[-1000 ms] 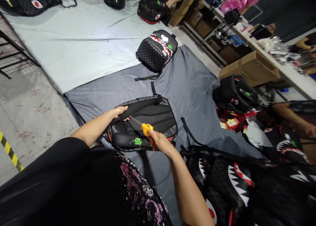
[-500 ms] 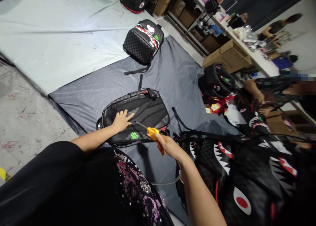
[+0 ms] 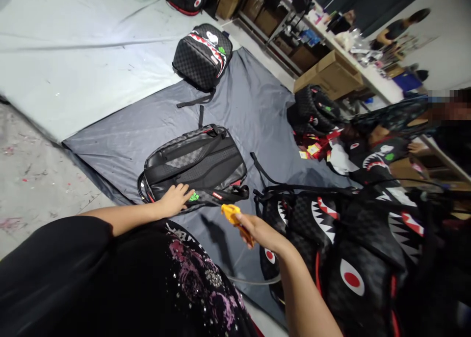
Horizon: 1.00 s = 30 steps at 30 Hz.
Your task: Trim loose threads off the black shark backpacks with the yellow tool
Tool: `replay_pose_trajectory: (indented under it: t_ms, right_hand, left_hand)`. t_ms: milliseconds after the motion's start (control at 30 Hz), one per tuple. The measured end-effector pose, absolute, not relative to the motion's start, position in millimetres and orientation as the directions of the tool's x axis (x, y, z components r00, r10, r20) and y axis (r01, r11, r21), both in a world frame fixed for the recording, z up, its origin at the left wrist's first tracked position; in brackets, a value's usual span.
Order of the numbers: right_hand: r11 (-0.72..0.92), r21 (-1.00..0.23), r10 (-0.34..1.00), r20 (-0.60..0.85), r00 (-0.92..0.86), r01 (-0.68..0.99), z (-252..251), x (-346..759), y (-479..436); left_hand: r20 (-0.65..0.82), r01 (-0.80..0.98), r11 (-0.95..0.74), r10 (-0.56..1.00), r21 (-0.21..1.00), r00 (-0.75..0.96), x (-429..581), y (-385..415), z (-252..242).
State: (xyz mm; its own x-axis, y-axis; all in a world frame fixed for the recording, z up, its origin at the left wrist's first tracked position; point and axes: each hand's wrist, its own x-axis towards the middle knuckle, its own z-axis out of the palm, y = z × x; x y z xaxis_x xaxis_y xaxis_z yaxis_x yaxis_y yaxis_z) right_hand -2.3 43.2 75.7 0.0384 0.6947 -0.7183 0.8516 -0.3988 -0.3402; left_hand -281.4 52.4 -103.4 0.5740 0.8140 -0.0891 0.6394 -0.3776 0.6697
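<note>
A black checkered backpack lies with its padded back panel and shoulder straps facing up. My left hand rests on its near side, fingers stretched out beside a green patch. In my right hand is an orange air blow gun, its thin nozzle pointing left toward the backpack's near strap. A clear hose runs below my right wrist.
Several black backpacks with shark-teeth prints stand close on my right. Another checkered backpack sits farther off on the sheet. A co-worker's arm is by more bags at the right, near a cardboard box.
My left hand has moved from the middle of the back panel to the near side strap. My right hand has drawn the blow gun slightly toward me, away from the panel.
</note>
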Motion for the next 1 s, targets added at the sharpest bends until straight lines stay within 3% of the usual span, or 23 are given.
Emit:
replay_pose_trajectory:
  t_ms: [100, 167, 267, 333, 433, 500, 567, 633, 700, 867, 933, 1000]
  right_hand:
    - [-0.436, -0.300, 0.801, -0.559, 0.215, 0.848, 84, 6, 35]
    - [-0.428, -0.383, 0.799, -0.583, 0.146, 0.818, 90, 8, 26]
    - [-0.394, -0.536, 0.657, -0.732, -0.179, 0.746, 94, 8, 10]
    - [-0.408, -0.471, 0.686, -0.724, -0.079, 0.782, 94, 9, 3]
    - [-0.428, -0.399, 0.819, -0.550, 0.162, 0.811, 93, 17, 1]
    - [-0.399, -0.429, 0.834, -0.537, 0.127, 0.810, 92, 25, 3]
    - [-0.404, -0.401, 0.831, -0.538, 0.146, 0.823, 89, 35, 7]
    - [-0.437, -0.327, 0.839, -0.484, 0.248, 0.838, 83, 43, 11]
    - [-0.438, -0.290, 0.840, -0.470, 0.272, 0.851, 76, 48, 12]
    - [-0.478, -0.234, 0.823, -0.456, 0.338, 0.847, 68, 42, -5]
    - [-0.481, -0.309, 0.823, -0.483, 0.300, 0.821, 66, 34, -18]
    - [-0.473, -0.381, 0.827, -0.504, 0.250, 0.794, 62, 25, -33]
  left_hand:
    - [-0.289, 0.420, 0.118, 0.881, 0.900, 0.374, -274, 73, -105]
    - [-0.493, 0.245, 0.432, 0.806, 0.868, 0.328, -272, 90, -106]
    - [-0.625, 0.204, 0.596, 0.686, 0.776, 0.371, -264, 108, -109]
    - [-0.647, 0.203, 0.623, 0.658, 0.755, 0.386, -254, 109, -109]
    - [-0.609, 0.205, 0.576, 0.712, 0.791, 0.349, -235, 96, -106]
    - [-0.535, 0.208, 0.494, 0.790, 0.845, 0.300, -224, 82, -101]
    - [-0.399, 0.324, 0.309, 0.878, 0.894, 0.264, -216, 68, -97]
    - [-0.266, 0.531, 0.075, 0.918, 0.844, 0.294, -209, 59, -93]
    - [-0.227, 0.684, -0.077, 0.912, 0.725, 0.343, -203, 55, -90]
    - [-0.271, 0.722, -0.124, 0.873, 0.681, 0.406, -207, 64, -79]
    - [-0.277, 0.705, -0.153, 0.846, 0.692, 0.456, -219, 72, -72]
    - [-0.191, 0.659, -0.181, 0.872, 0.730, 0.451, -240, 84, -65]
